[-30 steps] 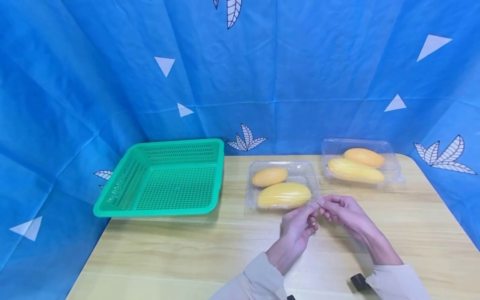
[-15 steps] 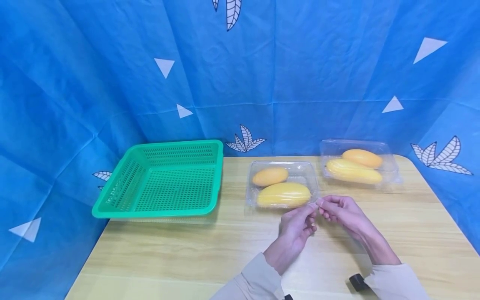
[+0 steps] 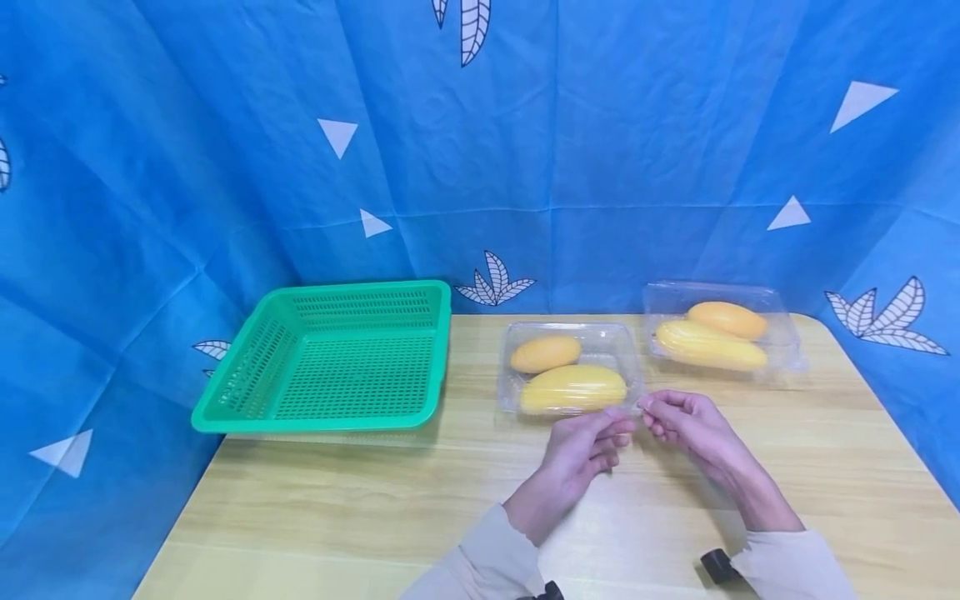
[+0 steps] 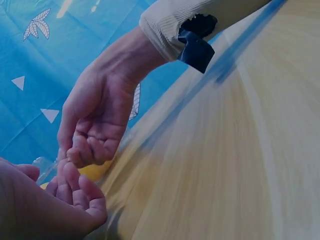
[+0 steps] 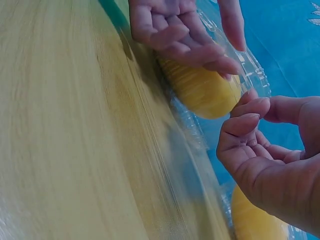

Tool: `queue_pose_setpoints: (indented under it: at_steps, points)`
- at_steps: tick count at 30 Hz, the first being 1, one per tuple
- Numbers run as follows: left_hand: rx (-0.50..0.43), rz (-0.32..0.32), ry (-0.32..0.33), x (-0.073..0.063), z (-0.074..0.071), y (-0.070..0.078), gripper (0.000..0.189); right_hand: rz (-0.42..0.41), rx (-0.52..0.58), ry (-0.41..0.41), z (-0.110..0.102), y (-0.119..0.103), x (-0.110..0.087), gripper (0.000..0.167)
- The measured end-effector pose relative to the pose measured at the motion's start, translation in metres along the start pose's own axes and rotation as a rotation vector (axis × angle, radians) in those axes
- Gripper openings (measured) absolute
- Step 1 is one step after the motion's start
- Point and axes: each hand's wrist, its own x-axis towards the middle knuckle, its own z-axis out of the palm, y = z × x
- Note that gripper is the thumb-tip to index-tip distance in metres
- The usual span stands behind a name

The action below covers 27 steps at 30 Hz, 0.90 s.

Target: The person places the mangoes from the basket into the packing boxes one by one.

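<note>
A clear plastic clamshell box (image 3: 611, 346) stands in front of the person in the head view. Inside lie a small orange mango-like fruit (image 3: 545, 354) and a larger yellow oval fruit (image 3: 573, 389). At the box's front right corner, thumb and forefinger of the right hand (image 3: 693, 429) pinch its plastic edge, the other fingers curled. The left hand (image 3: 573, 458) is just left of that corner, its fingers loosely bent and apart from the right hand's. In the right wrist view, the left hand (image 5: 185, 37) overlaps the yellow fruit (image 5: 202, 92), nothing in its grasp.
A second clear box (image 3: 783, 333) holds an orange fruit (image 3: 727, 320) and a long yellow fruit (image 3: 708, 346) at the table's back right. On the left, a green perforated basket (image 3: 437, 358) sits on the wooden table (image 3: 337, 508). A blue patterned cloth (image 3: 600, 150) hangs behind.
The left hand's fingertips have come away from the box corner and the right fingertips, and that hand has shifted left with its fingers loosened. The right hand keeps its pinch there.
</note>
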Motion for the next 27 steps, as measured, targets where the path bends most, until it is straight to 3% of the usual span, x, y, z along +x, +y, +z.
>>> queue_pose_setpoints:
  at_steps: [6,12,19,27]
  points:
    - [0.061,-0.031,-0.091,-0.003,-0.019,0.013,0.030,-0.014,-0.004,0.013,0.000,0.000,0.000,0.040]
    - [0.066,-0.027,-0.106,-0.006,-0.043,0.024,0.037,-0.024,0.002,0.021,0.000,0.002,0.001,0.039]
    - [0.103,0.034,-0.052,-0.010,-0.070,0.039,0.053,-0.019,0.017,0.014,-0.001,0.004,0.004,0.037]
    - [0.156,0.102,0.068,-0.001,-0.094,0.057,0.038,-0.030,-0.011,0.010,-0.003,0.000,0.008,0.035]
